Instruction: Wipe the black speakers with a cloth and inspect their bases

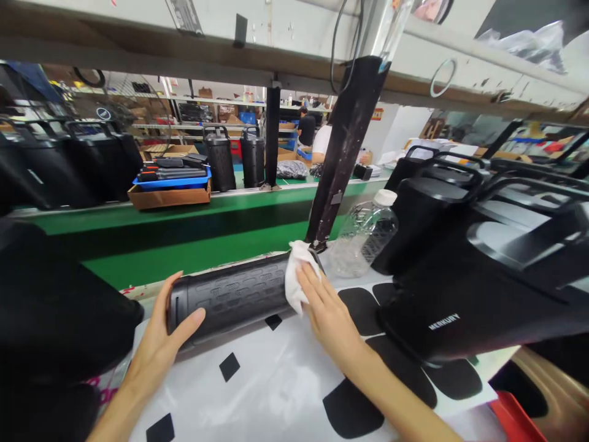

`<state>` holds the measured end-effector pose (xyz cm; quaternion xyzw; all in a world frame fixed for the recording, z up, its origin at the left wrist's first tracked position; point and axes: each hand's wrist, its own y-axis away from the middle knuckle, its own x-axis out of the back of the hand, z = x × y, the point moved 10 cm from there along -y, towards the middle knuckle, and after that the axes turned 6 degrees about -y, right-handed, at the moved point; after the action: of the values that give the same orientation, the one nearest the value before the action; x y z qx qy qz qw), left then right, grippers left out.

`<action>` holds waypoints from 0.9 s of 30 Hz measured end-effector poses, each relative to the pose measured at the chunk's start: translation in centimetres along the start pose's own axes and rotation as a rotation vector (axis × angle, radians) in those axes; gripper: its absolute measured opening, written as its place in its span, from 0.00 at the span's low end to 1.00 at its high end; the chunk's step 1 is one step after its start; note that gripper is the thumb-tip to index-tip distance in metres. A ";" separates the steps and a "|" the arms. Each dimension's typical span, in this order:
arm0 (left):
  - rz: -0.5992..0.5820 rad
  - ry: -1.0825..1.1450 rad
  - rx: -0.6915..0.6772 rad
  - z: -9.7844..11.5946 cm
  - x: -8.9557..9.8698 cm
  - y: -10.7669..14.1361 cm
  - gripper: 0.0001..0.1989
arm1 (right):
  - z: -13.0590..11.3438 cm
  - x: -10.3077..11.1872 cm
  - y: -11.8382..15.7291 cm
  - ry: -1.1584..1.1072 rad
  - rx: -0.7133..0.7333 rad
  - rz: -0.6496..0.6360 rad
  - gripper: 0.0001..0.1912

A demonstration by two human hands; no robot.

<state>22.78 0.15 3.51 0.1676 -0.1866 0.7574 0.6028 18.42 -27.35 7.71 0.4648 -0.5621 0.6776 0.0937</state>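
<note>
Nearest you: white sheet (262, 402) with small black squares (229, 366) on it, probably there to keep the work off bare bench. Your left hand (159, 344) is clasped around the left end of the black cylinder (239, 291), thumb on the near side; reads as a brace against rolling. Your right hand (334, 316) has the white cloth (297, 282) gripped, fingers over it, pressed to the other end; thumb hidden.

Cylinder lies on its side at the sheet's far edge, across your front. Black, slight sheen, raised elongated pattern along the body, smooth band and rim at left. Right end mostly covered, can't judge it.

Beyond: clear bottle (365, 236) beside the post (347, 144), then green conveyor (170, 245).
</note>
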 end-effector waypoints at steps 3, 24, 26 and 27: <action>-0.036 -0.011 0.027 -0.1 -0.1 -0.3 0.41 | -0.1 -0.6 1.8 0.056 -0.019 -0.047 0.39; -0.028 0.020 -0.010 0.5 -0.2 0.3 0.40 | 12.4 5.2 3.9 -0.656 -0.960 0.260 0.25; -0.019 0.021 -0.020 0.4 -0.2 0.3 0.40 | 10.9 4.0 1.2 -0.649 -0.814 0.174 0.23; -0.019 0.014 -0.024 0.3 -0.1 0.3 0.40 | 9.9 3.0 -0.1 -0.656 -0.718 0.096 0.22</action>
<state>22.56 -0.19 3.71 0.1566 -0.1898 0.7507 0.6131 21.98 -36.88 9.36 0.5658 -0.7809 0.2623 0.0347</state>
